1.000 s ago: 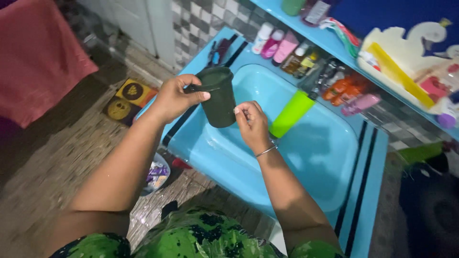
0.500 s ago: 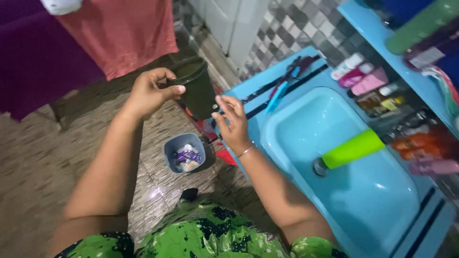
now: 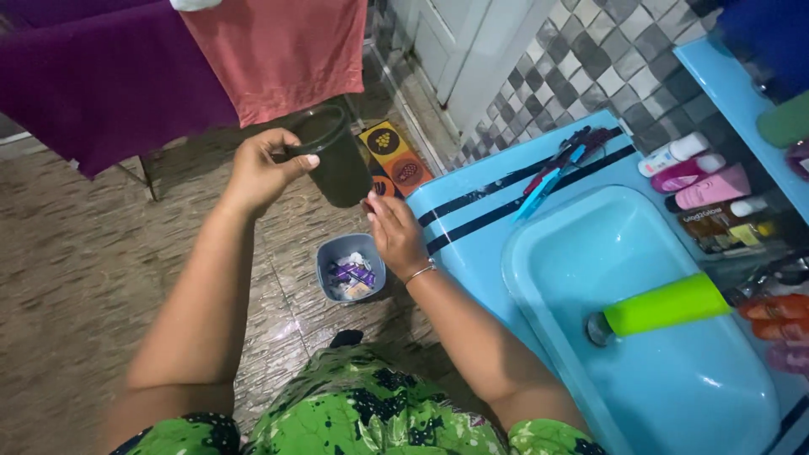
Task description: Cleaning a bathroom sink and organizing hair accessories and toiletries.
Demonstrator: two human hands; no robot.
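My left hand (image 3: 259,168) grips the rim of a dark green plastic cup (image 3: 333,160), holding it upright in the air to the left of the blue sink (image 3: 640,337). My right hand (image 3: 394,232) is just below and right of the cup, fingertips touching its lower side, fingers loosely apart. Straight under the two hands, on the floor, stands a small grey bin (image 3: 350,268) with wrappers and scraps inside.
A bright green cup (image 3: 661,305) lies on its side in the sink basin. Toothbrushes (image 3: 560,162) rest on the sink's far rim, tubes and bottles (image 3: 699,173) along the right. Purple and red cloths (image 3: 168,67) hang at the back over a tiled floor.
My view and both hands have swung left, away from the basin. The dark cup has moved from over the sink to above the floor bin.
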